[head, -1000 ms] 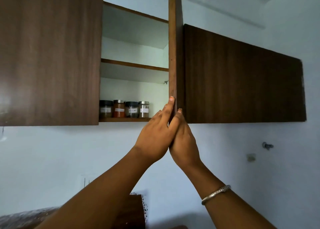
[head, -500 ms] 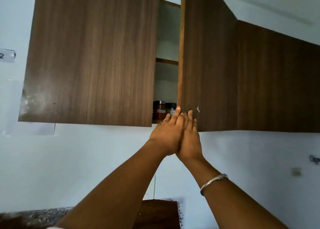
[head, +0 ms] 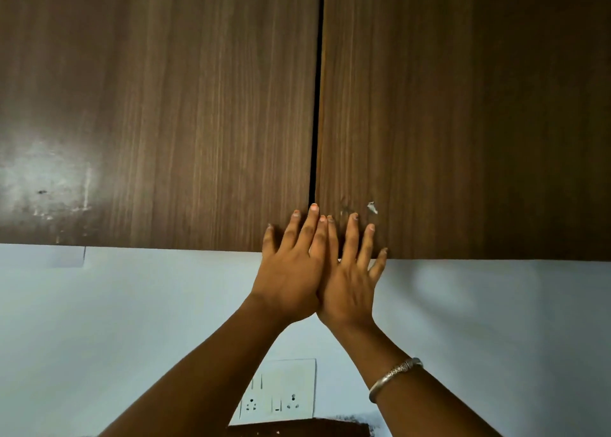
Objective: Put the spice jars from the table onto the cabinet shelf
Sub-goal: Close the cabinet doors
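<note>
The spice jars are out of sight behind the cabinet doors (head: 198, 106), shut but for a thin dark gap above your fingertips. Your left hand (head: 291, 268) and right hand (head: 350, 278) press flat on the doors' lower edge, fingers spread, gripping nothing, hands touching. A silver bangle (head: 393, 375) circles your right wrist; a wall socket (head: 281, 392) sits below.

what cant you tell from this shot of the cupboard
- Spice jars and shelf: head view, hidden behind the shut right door and left door.
- Table: cut off by the bottom edge.
- Palms of left hand and right hand: face away, pressed on the doors.
</note>
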Action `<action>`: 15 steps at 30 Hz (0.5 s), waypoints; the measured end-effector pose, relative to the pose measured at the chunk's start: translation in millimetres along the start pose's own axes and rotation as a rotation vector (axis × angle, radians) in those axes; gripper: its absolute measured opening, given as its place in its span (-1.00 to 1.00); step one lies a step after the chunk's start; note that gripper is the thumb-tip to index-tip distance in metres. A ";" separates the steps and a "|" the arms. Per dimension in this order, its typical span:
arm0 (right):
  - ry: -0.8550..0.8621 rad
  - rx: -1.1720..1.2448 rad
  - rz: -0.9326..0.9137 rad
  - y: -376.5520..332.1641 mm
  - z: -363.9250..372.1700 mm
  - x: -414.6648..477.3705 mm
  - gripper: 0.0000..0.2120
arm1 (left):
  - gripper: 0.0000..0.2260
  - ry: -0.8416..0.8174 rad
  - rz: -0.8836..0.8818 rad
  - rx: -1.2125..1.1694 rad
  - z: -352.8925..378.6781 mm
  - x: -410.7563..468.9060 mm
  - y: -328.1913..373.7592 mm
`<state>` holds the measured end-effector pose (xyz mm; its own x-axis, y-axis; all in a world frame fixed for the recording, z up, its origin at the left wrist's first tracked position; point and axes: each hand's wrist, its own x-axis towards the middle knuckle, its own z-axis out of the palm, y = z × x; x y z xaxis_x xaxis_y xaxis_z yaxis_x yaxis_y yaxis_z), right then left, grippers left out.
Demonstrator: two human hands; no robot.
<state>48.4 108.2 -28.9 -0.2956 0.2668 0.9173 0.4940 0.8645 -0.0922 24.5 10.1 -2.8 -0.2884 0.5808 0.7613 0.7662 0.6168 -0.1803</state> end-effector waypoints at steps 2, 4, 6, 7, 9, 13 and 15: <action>0.046 -0.003 -0.014 1.4 13.6 3.6 0.00 | -0.09 0.024 -0.030 0.048 10.9 4.4 -1.5; 0.069 -0.015 -0.026 2.2 24.5 6.4 -0.03 | -0.04 0.082 -0.032 0.067 21.6 7.8 -2.9; 0.096 -0.018 -0.034 3.2 34.4 8.7 -0.01 | -0.02 0.122 -0.027 0.102 32.5 9.7 -6.2; 0.106 -0.017 -0.042 3.5 39.0 9.2 0.01 | -0.02 0.138 -0.025 0.120 39.7 10.8 -9.3; 0.124 -0.018 -0.056 4.1 46.6 8.8 0.00 | 0.01 0.151 -0.019 0.156 51.3 12.1 -14.2; 0.098 -0.044 -0.055 3.4 53.7 11.4 0.04 | 0.05 0.170 -0.015 0.185 55.8 13.7 -16.9; 0.070 -0.061 -0.050 2.8 51.3 12.0 0.09 | 0.08 0.147 -0.017 0.211 54.0 13.8 -16.7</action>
<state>4.3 135.7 -38.0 -0.2644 0.1920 0.9451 0.5294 0.8480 -0.0242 -23.3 36.5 -22.9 -0.2018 0.4949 0.8452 0.6208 0.7321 -0.2805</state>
